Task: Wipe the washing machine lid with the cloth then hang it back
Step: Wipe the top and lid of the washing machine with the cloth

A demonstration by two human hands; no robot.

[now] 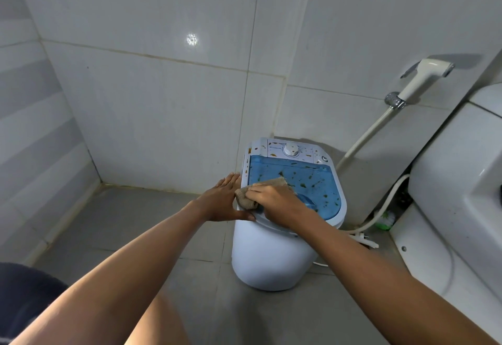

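Observation:
A small white washing machine [271, 257] stands on the floor by the tiled wall. Its blue lid [304, 179] is speckled with brown and dark stains. My right hand [274, 198] lies flat on a beige cloth [245, 195] and presses it onto the lid's near left part. My left hand [221, 200] rests with straight fingers against the machine's left rim, thumb along the front edge. The white control panel [290, 150] with a round dial sits behind the lid and is stained too.
A white toilet [456, 198] stands at the right. A bidet sprayer [423, 78] hangs on the wall above its hose [364, 138]. A plug and cable [364, 238] lie on the grey floor tiles beside the machine. My knee shows at the bottom left.

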